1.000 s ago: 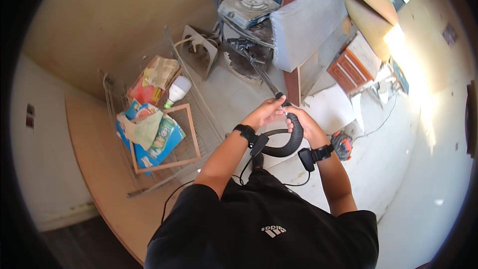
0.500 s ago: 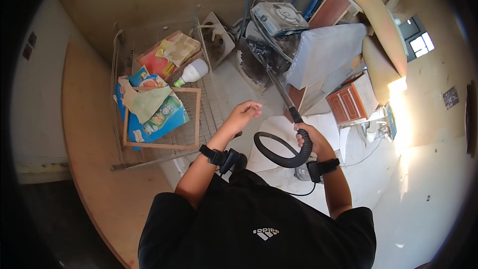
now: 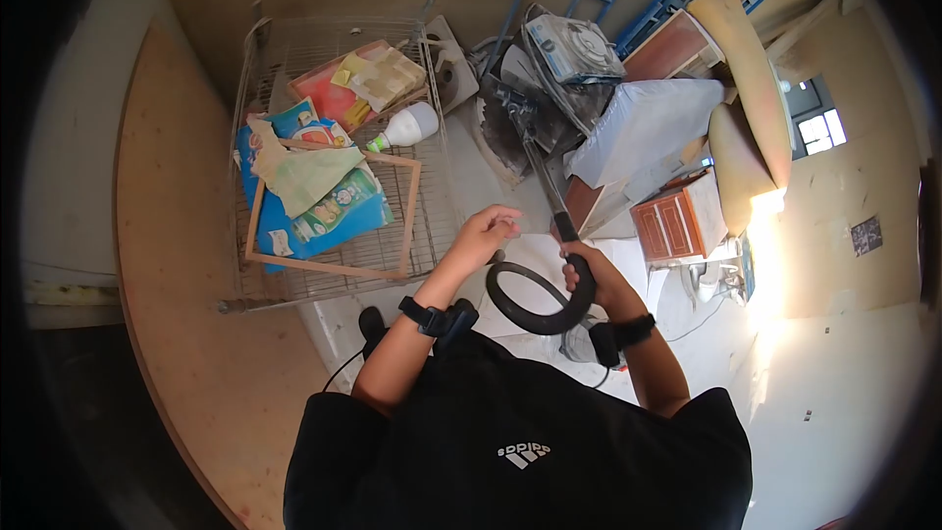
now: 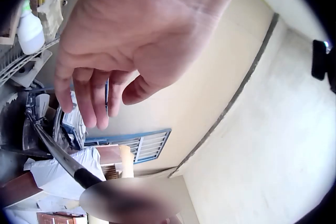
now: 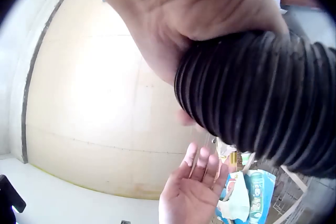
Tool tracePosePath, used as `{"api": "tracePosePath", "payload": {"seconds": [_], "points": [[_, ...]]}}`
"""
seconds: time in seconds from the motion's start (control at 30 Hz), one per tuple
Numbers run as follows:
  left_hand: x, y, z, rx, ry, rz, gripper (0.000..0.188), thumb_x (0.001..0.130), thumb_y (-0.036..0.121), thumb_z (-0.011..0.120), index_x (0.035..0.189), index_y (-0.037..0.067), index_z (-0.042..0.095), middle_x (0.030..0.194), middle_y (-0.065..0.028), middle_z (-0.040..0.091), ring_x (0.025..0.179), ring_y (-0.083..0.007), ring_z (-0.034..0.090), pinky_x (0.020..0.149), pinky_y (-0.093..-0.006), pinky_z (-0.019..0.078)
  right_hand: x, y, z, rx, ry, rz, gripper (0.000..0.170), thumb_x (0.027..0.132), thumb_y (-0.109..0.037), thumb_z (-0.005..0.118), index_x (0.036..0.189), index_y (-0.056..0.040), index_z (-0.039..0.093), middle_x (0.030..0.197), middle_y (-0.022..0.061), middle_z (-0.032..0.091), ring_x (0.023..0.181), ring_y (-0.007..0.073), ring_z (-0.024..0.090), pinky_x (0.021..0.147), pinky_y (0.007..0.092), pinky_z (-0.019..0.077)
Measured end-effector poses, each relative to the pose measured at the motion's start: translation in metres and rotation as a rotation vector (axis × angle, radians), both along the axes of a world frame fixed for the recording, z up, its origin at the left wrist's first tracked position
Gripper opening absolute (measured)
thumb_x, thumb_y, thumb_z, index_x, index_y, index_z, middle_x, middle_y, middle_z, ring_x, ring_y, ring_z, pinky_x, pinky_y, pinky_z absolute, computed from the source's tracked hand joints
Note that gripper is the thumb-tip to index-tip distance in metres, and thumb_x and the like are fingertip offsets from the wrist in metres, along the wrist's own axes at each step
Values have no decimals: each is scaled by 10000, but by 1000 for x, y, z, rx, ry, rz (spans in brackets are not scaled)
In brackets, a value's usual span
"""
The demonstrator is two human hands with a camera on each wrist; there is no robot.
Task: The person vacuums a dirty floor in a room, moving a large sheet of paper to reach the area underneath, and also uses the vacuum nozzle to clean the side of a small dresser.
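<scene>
My right hand (image 3: 595,277) grips the vacuum cleaner's black hose (image 3: 535,324) just below the wand's grip end. In the right wrist view the ribbed hose (image 5: 252,90) fills much of the picture, hiding most of the fingers. From there the metal wand (image 3: 546,177) slants away to a dark head (image 3: 515,103) among dusty items by the wall. Apart from the hose, my left hand (image 3: 488,236) hovers with fingers loosely bent and nothing in them; the left wrist view shows its palm side (image 4: 147,29). Behind the right wrist, the vacuum body (image 3: 581,342) is partly hidden.
On the left, a wire rack (image 3: 430,226) bears a wooden frame (image 3: 415,206), a blue packet (image 3: 368,211) and a white bottle (image 3: 412,125). A dusty gas stove (image 3: 579,47), a wrapped grey panel (image 3: 648,123) and a small wooden cabinet (image 3: 677,221) crowd the far side.
My left hand has let go near the wand's grip and moved left, away from the hose. The right hand keeps its hold. The head view has shifted, with the rack now closer to the middle.
</scene>
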State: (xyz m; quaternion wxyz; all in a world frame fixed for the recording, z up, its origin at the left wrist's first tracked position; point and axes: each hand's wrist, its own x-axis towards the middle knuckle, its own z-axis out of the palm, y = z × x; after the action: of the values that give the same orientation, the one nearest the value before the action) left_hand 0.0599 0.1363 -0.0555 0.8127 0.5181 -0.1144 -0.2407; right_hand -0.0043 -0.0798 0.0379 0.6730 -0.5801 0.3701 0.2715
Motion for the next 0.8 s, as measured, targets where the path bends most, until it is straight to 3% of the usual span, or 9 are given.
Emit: {"api": "tracePosePath", "payload": {"seconds": [0.1, 0.2, 0.23, 0.27, 0.33, 0.37, 0.53, 0.6, 0.8], "points": [[1, 15, -6, 8, 2, 74, 218, 895, 39, 427, 1058, -16, 560, 876, -74, 606, 828, -141, 559, 793, -259, 442, 29, -7, 3, -79, 19, 9, 191, 802, -244, 617, 795, -92, 501, 554, 12, 478, 422, 111, 460, 414, 243, 423], [1, 22, -3, -23, -3, 92, 220, 891, 44, 435, 1063, -15, 559, 876, -72, 609, 831, -139, 557, 788, -254, 440, 79, -22, 2, 131, -176, 13, 171, 822, -235, 589, 766, -90, 515, 534, -29, 468, 416, 92, 463, 430, 206, 422], [0, 24, -4, -26, 1, 91, 220, 891, 44, 435, 1063, -15, 559, 876, -72, 609, 831, -139, 557, 788, -254, 440, 94, -20, 4, 307, -150, -70, 169, 824, -207, 591, 795, -64, 506, 550, -31, 479, 438, 82, 472, 441, 190, 411], [-1, 26, -4, -21, 20, 72, 226, 899, 49, 429, 1075, -3, 561, 899, -63, 603, 842, -133, 555, 802, -255, 440, 108, -22, 0, 306, -149, -69, 169, 824, -207, 591, 795, -64, 506, 550, -31, 479, 438, 82, 472, 441, 190, 411], [-3, 30, -7, -15, 38, 57, 232, 908, 53, 422, 1088, 9, 562, 921, -55, 597, 854, -128, 554, 817, -256, 441, 128, -24, -15, 656, -52, -390, 182, 820, -175, 601, 817, -30, 491, 563, -34, 477, 455, 67, 473, 450, 192, 410], [-5, 32, -10, -22, 35, 51, 235, 909, 52, 422, 1094, 9, 560, 926, -60, 598, 857, -127, 553, 815, -253, 441, 130, -23, -20, 711, -53, -423, 195, 810, -151, 615, 826, -7, 484, 577, -36, 480, 467, 53, 473, 463, 195, 418], [-9, 60, -21, -28, 15, 100, 245, 912, 36, 413, 1109, -7, 552, 933, -72, 598, 861, -127, 554, 820, -248, 452, 130, -13, -20, 747, -79, -389, 203, 809, -145, 613, 849, 1, 478, 594, -21, 495, 491, 57, 491, 491, 178, 429], [-12, 72, -25, -31, 36, 121, 239, 914, 39, 417, 1105, -8, 553, 932, -70, 597, 864, -128, 556, 821, -253, 456, 140, -13, -20, 762, -99, -484, 208, 810, -145, 612, 856, 5, 473, 602, -13, 492, 496, 62, 497, 492, 181, 432], [-22, 99, -37, -22, 73, 236, 226, 925, 65, 428, 1098, -2, 558, 940, -64, 600, 870, -129, 559, 823, -261, 463, 189, -37, -56, 811, -129, -516, 227, 804, -147, 618, 839, 26, 475, 627, 22, 506, 509, 91, 519, 504, 198, 469]]}}
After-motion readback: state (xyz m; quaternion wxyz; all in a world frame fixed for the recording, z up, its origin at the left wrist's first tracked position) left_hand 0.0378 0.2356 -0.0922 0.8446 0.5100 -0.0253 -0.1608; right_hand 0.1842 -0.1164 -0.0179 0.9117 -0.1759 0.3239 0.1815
